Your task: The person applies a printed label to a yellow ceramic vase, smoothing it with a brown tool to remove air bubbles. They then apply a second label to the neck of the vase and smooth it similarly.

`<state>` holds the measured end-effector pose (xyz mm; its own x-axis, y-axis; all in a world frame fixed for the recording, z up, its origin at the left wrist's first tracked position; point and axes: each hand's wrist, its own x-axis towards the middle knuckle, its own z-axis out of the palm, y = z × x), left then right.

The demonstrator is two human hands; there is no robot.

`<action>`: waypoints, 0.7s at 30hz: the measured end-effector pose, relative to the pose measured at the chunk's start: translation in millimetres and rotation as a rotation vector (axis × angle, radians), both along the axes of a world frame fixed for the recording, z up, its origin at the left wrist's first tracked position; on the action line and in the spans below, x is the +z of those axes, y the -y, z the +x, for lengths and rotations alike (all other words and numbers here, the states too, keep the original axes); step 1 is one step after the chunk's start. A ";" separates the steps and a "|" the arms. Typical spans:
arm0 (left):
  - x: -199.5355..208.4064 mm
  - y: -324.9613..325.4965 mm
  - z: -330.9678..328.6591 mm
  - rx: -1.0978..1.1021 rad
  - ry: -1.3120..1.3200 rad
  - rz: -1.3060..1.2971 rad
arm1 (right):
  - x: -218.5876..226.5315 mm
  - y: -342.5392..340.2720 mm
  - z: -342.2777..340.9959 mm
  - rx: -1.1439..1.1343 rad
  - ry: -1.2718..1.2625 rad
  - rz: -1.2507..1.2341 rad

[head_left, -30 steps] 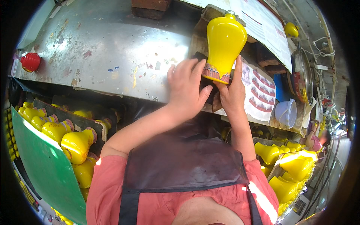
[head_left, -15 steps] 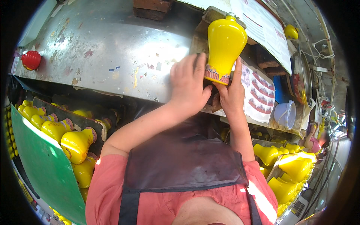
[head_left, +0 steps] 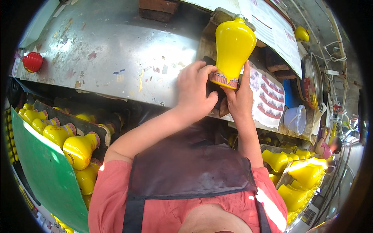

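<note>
We are probably smoothing the patterned band point(head_left: 219, 78), right fingers point(head_left: 246, 75) cradling the yellow vase point(head_left: 235, 42) over the counter point(head_left: 116, 58), left fingers point(head_left: 205, 72) loosely spread at its left side; next we are needing careful turning.

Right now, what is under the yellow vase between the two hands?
A grey-brown block shows beneath the neck end of the yellow vase. Its body covers whatever is directly below, so I cannot tell what supports that part.
</note>
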<state>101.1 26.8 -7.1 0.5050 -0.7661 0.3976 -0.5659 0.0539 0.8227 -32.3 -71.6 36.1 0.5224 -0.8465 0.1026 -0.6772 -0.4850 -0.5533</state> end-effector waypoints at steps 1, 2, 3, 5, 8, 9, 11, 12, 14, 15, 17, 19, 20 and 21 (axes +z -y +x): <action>0.9 -1.0 0.2 -0.011 0.017 0.018 | 0.0 0.0 0.2 0.003 0.007 -0.003; 1.4 -1.8 0.3 -0.026 0.028 0.040 | 0.1 -0.1 0.3 0.008 0.013 -0.002; 1.5 -2.4 0.1 -0.040 0.039 0.062 | 0.0 -0.1 0.6 0.013 0.021 -0.010; 0.2 -2.3 -0.6 -0.033 0.007 0.046 | 0.1 -0.2 1.1 0.020 0.032 -0.017; -3.8 -0.4 -1.3 0.009 -0.037 -0.068 | 0.6 -0.3 1.9 0.017 0.021 -0.021; -4.9 0.0 -1.2 0.019 -0.056 -0.115 | 0.9 -0.4 2.0 0.010 0.016 -0.016; -6.2 0.0 -0.6 -0.002 0.007 -0.072 | 1.3 -0.6 2.2 0.001 0.011 -0.003; -6.3 -0.3 -0.3 -0.016 0.035 -0.048 | 1.3 -0.8 2.1 0.000 0.010 -0.001; -5.2 0.0 0.3 -0.027 0.044 -0.002 | 1.3 -0.9 2.1 -0.002 0.010 0.002; -4.2 0.0 0.4 -0.033 0.049 0.020 | 1.1 -0.9 2.0 0.000 0.010 -0.004; -2.0 0.2 0.3 -0.032 0.085 0.074 | 0.6 -0.9 1.7 0.004 0.011 -0.012; -0.2 -0.3 -0.3 -0.006 0.086 0.098 | -0.2 -0.7 1.3 0.006 0.006 -0.019; 0.3 -1.0 -1.0 0.020 0.068 0.096 | -0.7 -0.5 1.1 0.006 0.003 -0.019; 0.5 -2.0 -1.7 0.038 0.044 0.107 | -1.1 -0.4 1.0 0.008 0.000 -0.024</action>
<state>99.4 28.7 -6.6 0.5186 -0.7858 0.3370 -0.6017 -0.0554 0.7968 -31.3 -71.2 35.0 0.5296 -0.8393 0.1229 -0.6730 -0.5039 -0.5415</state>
